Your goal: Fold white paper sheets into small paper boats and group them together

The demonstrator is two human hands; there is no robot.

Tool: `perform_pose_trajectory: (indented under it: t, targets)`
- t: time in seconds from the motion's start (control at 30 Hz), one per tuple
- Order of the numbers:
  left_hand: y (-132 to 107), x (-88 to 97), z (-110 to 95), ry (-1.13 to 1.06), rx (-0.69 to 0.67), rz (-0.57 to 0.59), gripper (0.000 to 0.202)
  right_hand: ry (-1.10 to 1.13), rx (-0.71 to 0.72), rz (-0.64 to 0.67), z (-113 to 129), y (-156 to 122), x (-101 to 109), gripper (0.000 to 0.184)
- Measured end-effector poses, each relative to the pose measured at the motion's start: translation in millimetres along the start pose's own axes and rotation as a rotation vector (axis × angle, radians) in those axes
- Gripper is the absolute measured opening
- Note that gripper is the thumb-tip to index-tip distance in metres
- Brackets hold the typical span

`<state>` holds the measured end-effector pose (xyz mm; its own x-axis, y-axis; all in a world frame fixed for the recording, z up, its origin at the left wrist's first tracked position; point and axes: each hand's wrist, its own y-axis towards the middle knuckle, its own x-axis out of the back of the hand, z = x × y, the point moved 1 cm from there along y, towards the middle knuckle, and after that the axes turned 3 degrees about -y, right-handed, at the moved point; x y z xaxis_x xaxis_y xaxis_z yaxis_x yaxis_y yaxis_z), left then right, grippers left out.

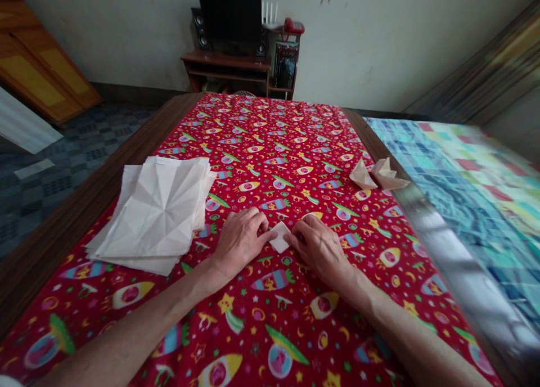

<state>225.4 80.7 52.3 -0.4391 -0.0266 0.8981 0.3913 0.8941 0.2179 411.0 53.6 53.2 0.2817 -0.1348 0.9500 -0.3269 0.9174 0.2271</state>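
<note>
A small folded square of white paper [279,238] lies on the red patterned cloth [274,314], turned so that a corner points toward me. My left hand [242,235] pinches its left corner, thumb on top and fingers curled. From the other side my right hand [318,241] grips the right corner in the same way, its thumb on the paper. Both hands rest low against the cloth. Left of my left hand is a stack of creased white paper sheets [164,210], the top one marked with folds radiating from its centre.
Two folded paper shapes [363,175] [388,174] stand near the table's right edge. A bed with a blue checked cover [455,207] adjoins that side. Beyond the far end, a desk [228,61] holds a monitor [230,14], speakers and a red telephone [294,26].
</note>
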Motion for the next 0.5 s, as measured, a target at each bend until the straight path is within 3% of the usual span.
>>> perform_pose_trajectory:
  t: [0.3, 0.5]
  targets:
    - [-4.5, -0.2, 8.2, -0.017, -0.018, -0.026, 0.021, -0.013, -0.015, 0.046, -4.1, -2.4, 6.6, 0.021]
    - [-13.3, -2.5, 10.7, -0.060, -0.065, -0.068, 0.019, 0.211, 0.022, -0.041, -4.4, -7.8, -1.0, 0.013]
